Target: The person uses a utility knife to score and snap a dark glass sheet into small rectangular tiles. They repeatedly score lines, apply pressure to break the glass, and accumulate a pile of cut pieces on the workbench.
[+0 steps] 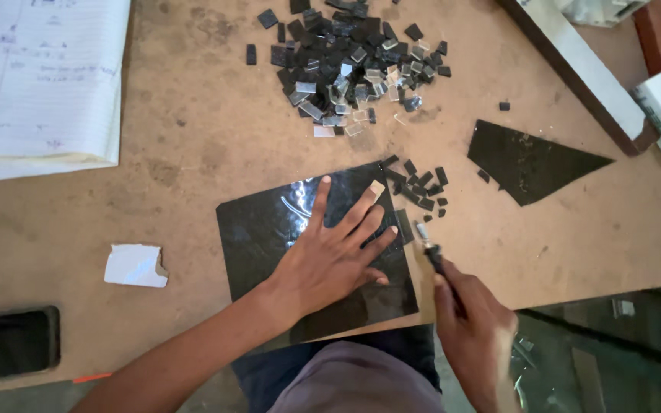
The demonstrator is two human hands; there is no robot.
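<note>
right hand point(474, 329) grips cutter point(428, 246); chip pile point(353, 65) beyond sheet point(269, 229).

Bare surface point(193, 130) left of the chip pile point(350, 65); small black offcuts point(420, 187) and triangular shard point(529, 162) obstruct below and right.

We see a glossy black sheet point(269, 229) on a matt, scuffed brown board table point(193, 138), shiny black chips point(350, 61), lined paper point(40, 76) and a torn white paper scrap point(135, 265).
</note>
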